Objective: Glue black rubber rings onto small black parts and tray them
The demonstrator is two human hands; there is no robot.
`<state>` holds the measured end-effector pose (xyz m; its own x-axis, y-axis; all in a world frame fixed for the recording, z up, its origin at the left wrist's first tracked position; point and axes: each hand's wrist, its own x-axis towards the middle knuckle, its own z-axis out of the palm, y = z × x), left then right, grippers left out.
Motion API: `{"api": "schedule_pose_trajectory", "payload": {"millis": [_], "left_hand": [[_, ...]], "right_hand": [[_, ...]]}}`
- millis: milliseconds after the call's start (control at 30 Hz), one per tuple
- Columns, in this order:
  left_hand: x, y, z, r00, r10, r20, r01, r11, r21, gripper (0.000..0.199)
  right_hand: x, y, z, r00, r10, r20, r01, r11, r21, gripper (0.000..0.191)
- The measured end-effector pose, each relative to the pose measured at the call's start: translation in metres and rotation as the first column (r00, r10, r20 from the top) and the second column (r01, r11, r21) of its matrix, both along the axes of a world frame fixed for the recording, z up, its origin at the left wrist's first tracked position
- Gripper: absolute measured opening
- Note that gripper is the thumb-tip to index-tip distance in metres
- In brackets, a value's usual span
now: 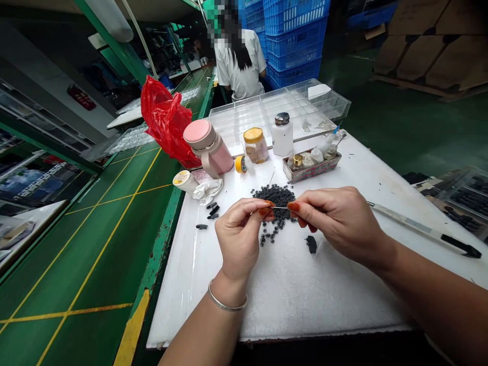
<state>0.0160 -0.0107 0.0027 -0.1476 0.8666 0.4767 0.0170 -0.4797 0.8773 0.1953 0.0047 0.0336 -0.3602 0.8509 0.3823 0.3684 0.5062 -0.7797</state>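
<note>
Between my two hands runs a thin metal pin or needle, held level above the white table. My left hand pinches its left end, or some small part there that the fingers hide. The other end sits between the thumb and finger of my right hand. Just behind and below my fingertips lies a heap of small black rings, with several strays nearer me. A small black plastic part rests below my right hand, and several similar black pieces lie to the left.
Along the back stand a pink flask, a yellow-lidded jar, a white bottle and a box of small bottles. Behind them is a clear divided tray. A pen-like tool lies right. A co-worker sits beyond.
</note>
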Motion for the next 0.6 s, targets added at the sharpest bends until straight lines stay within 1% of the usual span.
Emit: {"api": "schedule_pose_trajectory", "payload": {"millis": [33, 67, 133, 167, 200, 233, 267, 333, 367, 400, 467, 500, 533, 567, 600], "left_hand": [[0.0002, -0.0005, 0.0006, 1.0, 0.0, -0.021, 0.0, 1.0, 0.019, 0.014], [0.0003, -0.001, 0.001, 0.999, 0.001, -0.039, 0.0, 0.999, 0.037, 0.014], [0.0004, -0.0014, 0.0014, 0.998, 0.008, -0.061, -0.005, 0.998, 0.062, 0.015], [0.0002, -0.0013, 0.0013, 0.998, 0.013, -0.061, -0.009, 0.998, 0.066, 0.015], [0.0001, -0.0011, 0.001, 0.998, 0.018, -0.053, -0.014, 0.998, 0.063, 0.015], [-0.0001, -0.0006, 0.0005, 0.999, 0.022, -0.04, -0.019, 0.998, 0.054, 0.014], [-0.0004, 0.0, -0.0001, 0.999, 0.025, -0.023, -0.024, 0.999, 0.039, 0.014], [-0.0008, 0.0012, -0.0014, 0.999, 0.029, 0.014, -0.029, 1.0, 0.001, 0.012], [-0.0009, 0.0017, -0.0019, 0.999, 0.03, 0.029, -0.03, 0.999, -0.017, 0.012], [-0.001, 0.0021, -0.0023, 0.999, 0.031, 0.041, -0.03, 0.999, -0.029, 0.011], [-0.0011, 0.0023, -0.0026, 0.998, 0.033, 0.056, -0.031, 0.999, -0.04, 0.01], [-0.0011, 0.0022, -0.0023, 0.998, 0.033, 0.059, -0.031, 0.999, -0.039, 0.01], [-0.001, 0.0019, -0.0019, 0.998, 0.033, 0.059, -0.031, 0.999, -0.037, 0.01], [-0.0009, 0.0015, -0.0013, 0.998, 0.033, 0.057, -0.031, 0.999, -0.033, 0.01], [-0.0008, 0.0011, -0.0006, 0.998, 0.032, 0.055, -0.031, 0.999, -0.029, 0.011]], "right_hand": [[0.0003, 0.0007, -0.0004, 0.998, 0.024, -0.05, -0.029, 0.993, -0.116, 0.035], [0.0005, 0.0015, -0.001, 0.993, 0.043, -0.106, -0.067, 0.97, -0.233, 0.038], [0.0007, 0.0034, -0.0024, 0.976, 0.068, -0.209, -0.153, 0.893, -0.423, 0.04], [0.0006, 0.0041, -0.0029, 0.968, 0.077, -0.237, -0.185, 0.86, -0.475, 0.04], [0.0003, 0.0045, -0.0031, 0.967, 0.083, -0.242, -0.196, 0.848, -0.492, 0.04], [-0.0001, 0.0044, -0.003, 0.971, 0.081, -0.223, -0.181, 0.861, -0.475, 0.037], [-0.0007, 0.0039, -0.0026, 0.98, 0.068, -0.187, -0.143, 0.892, -0.428, 0.031], [-0.0019, 0.0021, -0.0013, 0.995, 0.011, -0.1, -0.037, 0.964, -0.262, 0.018], [-0.0024, 0.0011, -0.0007, 0.998, -0.02, -0.062, 0.01, 0.987, -0.161, 0.016], [-0.0028, 0.0001, -0.0003, 0.998, -0.048, -0.031, 0.046, 0.997, -0.062, 0.014], [-0.0033, -0.0014, 0.0, 0.996, -0.085, 0.011, 0.084, 0.992, 0.096, 0.004], [-0.0034, -0.0017, -0.0001, 0.996, -0.092, 0.023, 0.088, 0.986, 0.14, 0.002], [-0.0033, -0.0018, -0.0002, 0.996, -0.088, 0.027, 0.083, 0.986, 0.148, 0.006], [-0.0031, -0.0016, -0.0003, 0.997, -0.072, 0.024, 0.069, 0.991, 0.118, 0.011], [-0.0028, -0.0012, -0.0005, 0.999, -0.043, 0.01, 0.042, 0.998, 0.049, 0.016]]}}
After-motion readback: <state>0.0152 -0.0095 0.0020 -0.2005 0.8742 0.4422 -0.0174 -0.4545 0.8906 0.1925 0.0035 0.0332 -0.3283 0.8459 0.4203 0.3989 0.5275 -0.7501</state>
